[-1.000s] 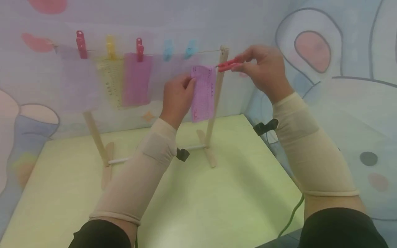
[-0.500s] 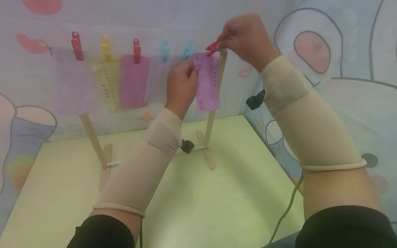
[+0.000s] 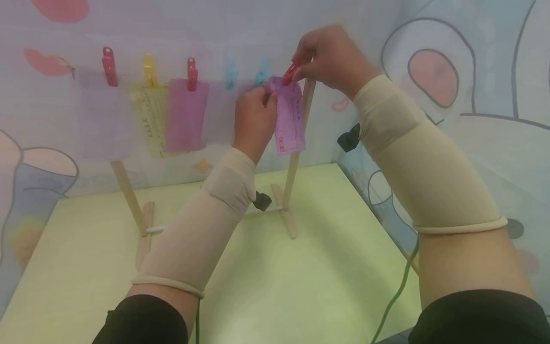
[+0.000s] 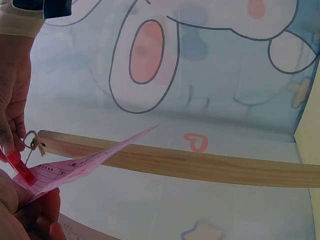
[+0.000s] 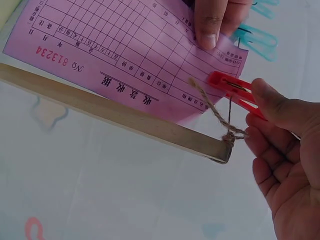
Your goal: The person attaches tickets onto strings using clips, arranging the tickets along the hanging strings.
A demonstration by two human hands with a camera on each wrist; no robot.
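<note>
A pink printed slip [image 3: 289, 117] hangs against the twine line beside the rack's right wooden post [image 3: 298, 143]. My left hand [image 3: 268, 98] pinches the slip's upper left edge. My right hand [image 3: 301, 71] pinches a red clothespin [image 3: 290, 74] whose tip sits on the slip's top corner. In the right wrist view the red clothespin [image 5: 235, 92] meets the slip [image 5: 115, 55] next to the twine [image 5: 215, 112], which is knotted to the post [image 5: 115, 115]. In the left wrist view the clothespin [image 4: 20, 167] bites the slip [image 4: 85, 165].
Further left on the line hang several papers under a red peg [image 3: 109, 67], a yellow peg [image 3: 149, 70], another red peg [image 3: 191, 74] and two blue pegs [image 3: 231, 74]. The rack stands on a green table [image 3: 301, 286]. A green cable [image 3: 397, 291] trails at the right edge.
My right hand has carried the red clothespin from right of the post up and left onto the slip's top corner. My left hand has lifted the slip to the line.
</note>
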